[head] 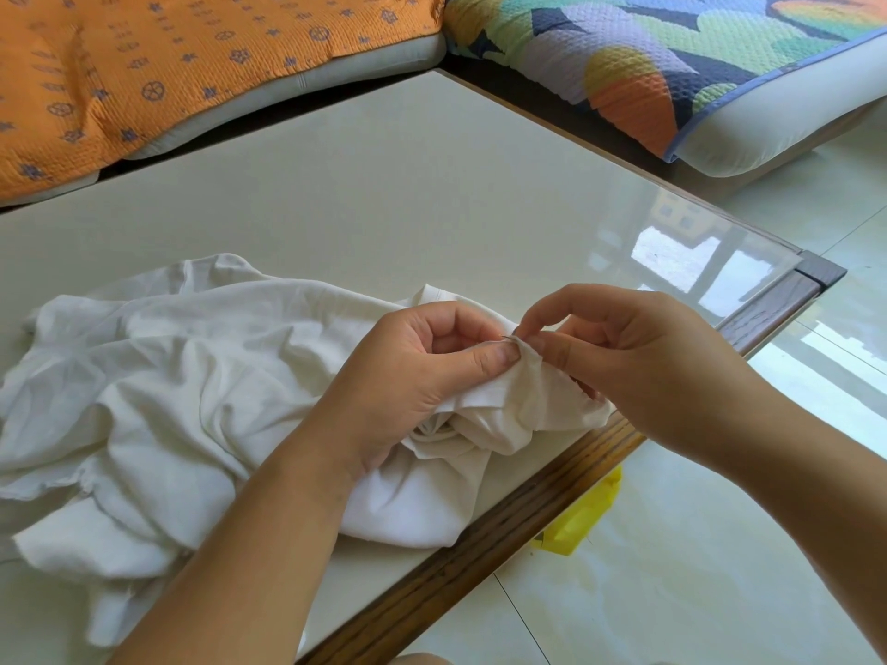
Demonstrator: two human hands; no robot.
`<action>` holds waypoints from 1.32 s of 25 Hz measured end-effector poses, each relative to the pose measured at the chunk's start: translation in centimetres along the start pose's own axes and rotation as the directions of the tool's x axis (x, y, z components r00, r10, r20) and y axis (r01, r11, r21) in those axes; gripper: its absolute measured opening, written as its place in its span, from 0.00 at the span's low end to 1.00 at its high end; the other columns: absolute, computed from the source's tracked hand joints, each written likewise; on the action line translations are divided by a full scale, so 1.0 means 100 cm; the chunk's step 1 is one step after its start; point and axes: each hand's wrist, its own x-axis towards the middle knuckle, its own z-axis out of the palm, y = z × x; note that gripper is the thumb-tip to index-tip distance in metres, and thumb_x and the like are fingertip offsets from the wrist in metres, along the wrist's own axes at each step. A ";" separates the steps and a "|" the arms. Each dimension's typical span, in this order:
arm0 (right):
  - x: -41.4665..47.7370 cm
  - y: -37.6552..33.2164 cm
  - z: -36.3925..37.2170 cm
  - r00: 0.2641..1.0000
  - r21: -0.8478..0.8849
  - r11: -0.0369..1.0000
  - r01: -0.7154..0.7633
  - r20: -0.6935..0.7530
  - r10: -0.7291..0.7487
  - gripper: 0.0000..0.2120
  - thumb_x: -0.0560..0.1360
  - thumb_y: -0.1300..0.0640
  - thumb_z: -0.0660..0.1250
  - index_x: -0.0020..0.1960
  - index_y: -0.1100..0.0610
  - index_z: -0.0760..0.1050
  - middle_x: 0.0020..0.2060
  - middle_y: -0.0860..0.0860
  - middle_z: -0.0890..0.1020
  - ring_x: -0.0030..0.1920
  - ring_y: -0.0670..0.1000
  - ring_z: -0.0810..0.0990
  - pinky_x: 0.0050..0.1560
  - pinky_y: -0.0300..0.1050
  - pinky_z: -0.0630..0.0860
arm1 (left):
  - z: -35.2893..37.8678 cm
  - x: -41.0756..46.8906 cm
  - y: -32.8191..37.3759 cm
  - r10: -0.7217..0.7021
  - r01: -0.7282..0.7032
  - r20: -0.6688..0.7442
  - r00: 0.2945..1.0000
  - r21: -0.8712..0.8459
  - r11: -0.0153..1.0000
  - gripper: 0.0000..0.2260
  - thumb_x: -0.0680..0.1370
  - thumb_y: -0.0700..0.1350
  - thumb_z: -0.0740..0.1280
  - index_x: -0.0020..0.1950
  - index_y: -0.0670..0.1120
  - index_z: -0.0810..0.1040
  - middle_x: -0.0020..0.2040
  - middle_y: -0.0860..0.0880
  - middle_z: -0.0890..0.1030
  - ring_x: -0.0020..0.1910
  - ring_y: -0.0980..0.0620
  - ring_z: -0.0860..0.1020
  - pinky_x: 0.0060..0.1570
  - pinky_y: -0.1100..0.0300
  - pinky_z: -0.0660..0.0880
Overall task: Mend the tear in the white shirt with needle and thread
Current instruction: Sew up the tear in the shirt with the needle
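Hands meet over the near right edge of the tabletop (384,184), 2 of them, both busy with the white shirt (168,376). The shirt lies crumpled across the near half of the tabletop, most of it spread out to the left, with 1 bunched part lifted between the hands close to the wooden edge (504,535). The left hand (413,371) grips that raised fold, fingers curled beneath the cloth and the thumb pressed flat on top of it. The right hand (638,362) is just beside it, nearly touching, its thumb and forefinger pinched together on the needle (509,336) at the crest of the fold; the other fingers are curled behind. Only a thin sliver of the needle shows, lying roughly level and pointing toward the left thumb. Thread is too fine to make out, and the tear itself cannot be told apart from the creases, though a frayed bit of cloth shows under the right hand.

Beyond the tabletop sit an orange patterned cushion cover (144,64) at the far left and a multicoloured cushion (672,55) at the far right. On the pale tiled floor (672,592), a yellow object (583,515) sticks out from under the tabletop's edge.
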 end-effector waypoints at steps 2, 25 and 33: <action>-0.001 -0.001 -0.001 1.000 -0.014 1.000 -0.012 -0.011 0.012 0.02 0.74 0.46 0.68 0.44 0.39 0.79 0.34 0.50 0.82 0.34 0.52 0.78 0.34 0.43 0.74 | 0.001 0.000 -0.001 0.000 0.000 0.002 1.000 0.014 1.000 0.04 0.69 0.44 0.73 0.41 0.45 0.83 0.39 0.45 0.85 0.40 0.50 0.83 0.40 0.61 0.81; 0.003 -0.001 -0.001 0.997 0.257 0.963 -0.078 0.037 0.071 0.05 0.75 0.54 0.68 0.46 0.47 0.83 0.41 0.48 0.86 0.47 0.52 0.84 0.56 0.59 0.77 | 0.000 0.001 -0.002 -0.027 0.027 -0.003 1.000 0.018 0.999 0.07 0.70 0.43 0.73 0.45 0.42 0.83 0.41 0.44 0.85 0.41 0.49 0.83 0.40 0.60 0.81; 0.007 -0.001 0.000 0.985 0.224 0.974 -0.043 -0.155 0.079 0.02 0.74 0.55 0.70 0.43 0.51 0.82 0.37 0.48 0.86 0.40 0.49 0.83 0.44 0.46 0.80 | 0.001 0.000 0.000 -0.075 0.076 -0.031 0.997 0.038 0.996 0.01 0.73 0.39 0.72 0.44 0.43 0.83 0.40 0.45 0.85 0.39 0.51 0.83 0.38 0.62 0.80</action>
